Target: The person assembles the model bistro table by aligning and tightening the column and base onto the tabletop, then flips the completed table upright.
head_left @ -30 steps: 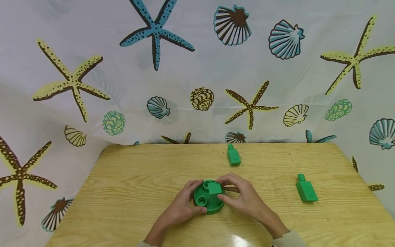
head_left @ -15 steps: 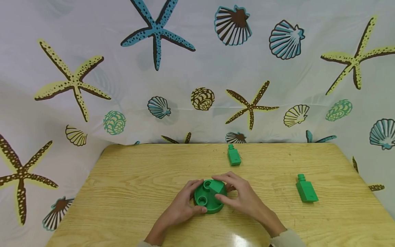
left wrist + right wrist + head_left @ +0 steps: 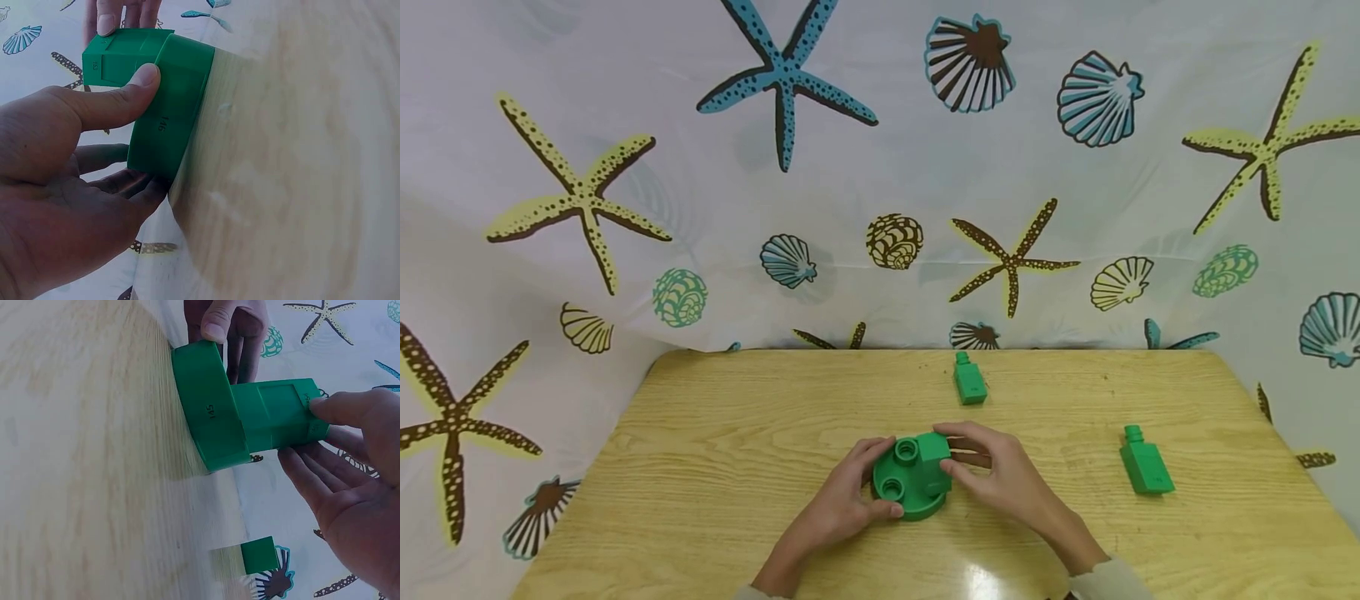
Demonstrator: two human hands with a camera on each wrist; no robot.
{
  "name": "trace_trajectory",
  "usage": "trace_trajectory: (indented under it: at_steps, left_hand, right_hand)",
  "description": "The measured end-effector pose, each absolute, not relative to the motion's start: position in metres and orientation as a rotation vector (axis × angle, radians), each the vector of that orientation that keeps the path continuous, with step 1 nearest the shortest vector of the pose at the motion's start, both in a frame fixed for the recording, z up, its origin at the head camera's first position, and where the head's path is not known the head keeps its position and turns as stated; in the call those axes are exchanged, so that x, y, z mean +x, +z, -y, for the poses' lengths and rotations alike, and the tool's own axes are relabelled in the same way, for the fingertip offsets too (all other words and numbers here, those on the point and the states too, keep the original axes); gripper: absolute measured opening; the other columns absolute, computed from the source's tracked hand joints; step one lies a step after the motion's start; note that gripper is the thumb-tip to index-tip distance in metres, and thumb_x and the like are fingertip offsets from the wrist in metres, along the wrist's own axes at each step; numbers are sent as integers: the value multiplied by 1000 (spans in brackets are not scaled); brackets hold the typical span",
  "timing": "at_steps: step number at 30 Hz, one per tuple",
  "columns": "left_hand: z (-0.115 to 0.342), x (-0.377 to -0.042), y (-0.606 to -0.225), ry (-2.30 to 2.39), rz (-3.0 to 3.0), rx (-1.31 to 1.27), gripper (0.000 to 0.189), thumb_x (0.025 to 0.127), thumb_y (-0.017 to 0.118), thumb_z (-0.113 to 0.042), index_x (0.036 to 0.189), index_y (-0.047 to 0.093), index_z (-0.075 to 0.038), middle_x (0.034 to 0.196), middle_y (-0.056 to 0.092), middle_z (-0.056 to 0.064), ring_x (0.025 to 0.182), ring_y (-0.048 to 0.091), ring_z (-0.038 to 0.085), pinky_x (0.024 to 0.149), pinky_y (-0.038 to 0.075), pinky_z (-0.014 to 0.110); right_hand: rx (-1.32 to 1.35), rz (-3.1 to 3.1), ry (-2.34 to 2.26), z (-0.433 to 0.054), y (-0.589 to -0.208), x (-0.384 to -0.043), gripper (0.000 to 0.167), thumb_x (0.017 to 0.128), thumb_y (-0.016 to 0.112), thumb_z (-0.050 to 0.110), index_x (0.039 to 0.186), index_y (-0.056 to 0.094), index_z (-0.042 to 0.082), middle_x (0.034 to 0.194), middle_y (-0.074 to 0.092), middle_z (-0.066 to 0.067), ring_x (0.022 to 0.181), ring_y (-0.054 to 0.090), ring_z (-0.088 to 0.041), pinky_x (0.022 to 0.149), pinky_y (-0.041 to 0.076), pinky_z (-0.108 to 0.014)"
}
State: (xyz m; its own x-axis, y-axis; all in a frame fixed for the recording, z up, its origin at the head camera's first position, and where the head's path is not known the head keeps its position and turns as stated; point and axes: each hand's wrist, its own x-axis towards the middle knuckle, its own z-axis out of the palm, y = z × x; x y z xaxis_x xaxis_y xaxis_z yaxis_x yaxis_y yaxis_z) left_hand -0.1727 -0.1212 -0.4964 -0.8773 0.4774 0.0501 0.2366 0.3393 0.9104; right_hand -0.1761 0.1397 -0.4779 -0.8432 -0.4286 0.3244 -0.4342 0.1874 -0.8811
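A round green base (image 3: 917, 505) with a raised rim sits on the table, two threaded sockets showing inside it. My left hand (image 3: 838, 504) grips its left side, the thumb (image 3: 145, 76) on the near wall and the fingers behind. A green block (image 3: 934, 458) stands upright at the base's right side, its lower end hidden inside the rim. My right hand (image 3: 1003, 479) holds this block near the top, with the thumb (image 3: 325, 407) on one face and fingers on the opposite side, as the right wrist view shows.
Two more green blocks with threaded necks lie on the wooden table (image 3: 737, 433): one block (image 3: 971, 385) near the back edge, another block (image 3: 1147, 467) to the right. A cloth (image 3: 850, 167) printed with starfish and shells hangs behind and at the sides.
The green block in my right hand has turned and now shows a side face toward me. My right fingers have shifted around its top. My left hand stays on the base.
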Motion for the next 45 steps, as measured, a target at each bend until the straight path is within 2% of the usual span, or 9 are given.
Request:
trace_trajectory:
  at_steps: [3,8,12,21,26,30,35,40,45]
  left_hand:
    - [121,-173,-496,1556,-2384,656,86,84,86,-7,154,38,8,151,40,25,143,40,42,117,35,53]
    - [122,-174,-498,1547,-2398,667,86,84,86,-7,153,38,8,150,40,25,142,41,41,117,36,52]
    - [123,-174,-499,1540,-2395,678,85,84,85,-7,153,38,8,150,41,24,141,42,41,116,37,52]
    - [122,-176,-495,1499,-2388,692,86,85,85,-9,155,37,6,151,41,22,142,41,41,116,37,54]
    - [121,-178,-494,1487,-2404,683,86,85,85,-7,155,37,6,151,41,23,141,42,42,116,37,54]
    - [119,-179,-494,1485,-2403,684,85,85,85,-7,155,37,7,152,40,24,141,42,42,115,38,53]
    - [120,-181,-495,1447,-2426,713,85,87,84,-9,155,36,6,151,40,23,141,42,41,115,39,52]
    - [122,-179,-497,1460,-2428,715,84,86,83,-6,155,36,7,150,41,24,140,43,41,115,39,53]
    - [123,-177,-498,1459,-2441,723,85,85,84,-6,155,36,7,151,41,24,140,43,41,115,39,52]
  right_hand:
    - [862,2425,1798,-141,-478,-176,41,97,74,10,136,63,6,132,65,-12,111,69,-31,93,59,-35]
    - [884,2443,1658,-143,-479,-176,42,94,78,15,134,66,14,126,66,-4,94,71,-24,81,63,-33]
    - [881,2448,1592,-145,-478,-174,43,91,81,16,131,68,17,122,66,0,89,70,-20,76,63,-31]
    - [866,2421,1722,-154,-476,-168,43,92,75,-3,132,66,12,128,66,-3,120,65,-25,93,59,-33]
    - [845,2392,1774,-154,-478,-168,39,89,80,1,125,67,8,123,68,-6,114,69,-25,92,59,-33]
    - [822,2390,1777,-156,-480,-167,40,85,85,9,120,66,10,118,69,-5,106,71,-24,89,61,-35]
    - [835,2412,1704,-152,-481,-167,48,83,88,11,126,68,13,116,66,-1,98,70,-19,84,62,-37]
    - [910,2421,1687,-147,-483,-168,51,85,86,11,133,68,9,114,62,-1,101,68,-18,85,62,-35]
    - [883,2434,1800,-145,-483,-167,51,85,85,11,132,66,2,124,65,-9,114,66,-23,91,59,-33]
